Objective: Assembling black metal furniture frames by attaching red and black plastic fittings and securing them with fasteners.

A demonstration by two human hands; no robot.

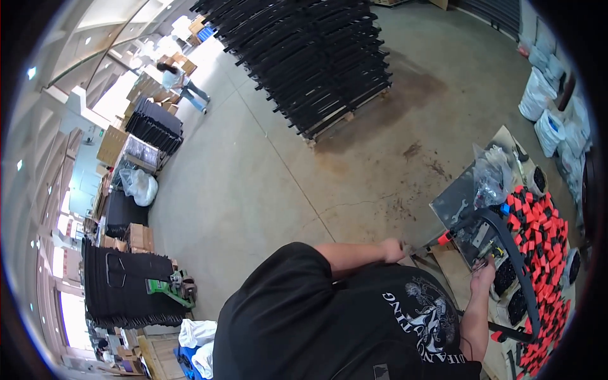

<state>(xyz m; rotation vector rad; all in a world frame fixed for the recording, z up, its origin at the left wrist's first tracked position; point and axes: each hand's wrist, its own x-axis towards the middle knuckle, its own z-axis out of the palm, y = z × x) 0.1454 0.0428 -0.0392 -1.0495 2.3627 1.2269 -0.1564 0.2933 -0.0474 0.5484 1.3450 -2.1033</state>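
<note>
While both hands work at the worktop, assembly looks partway through.
Left hand (394,249) is closed around a small tool by the red end cap; right hand (484,273) pinches something small, too tiny to identify, against the curved black bar (506,237) lying across the worktop (453,199). Red-and-black parts (544,234) piled at right.

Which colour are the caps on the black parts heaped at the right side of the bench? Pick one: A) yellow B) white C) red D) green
C: the heap of black parts at the bench's right side shows bright red caps all over, and the curved black bar lying across it has a red tip too.
</note>
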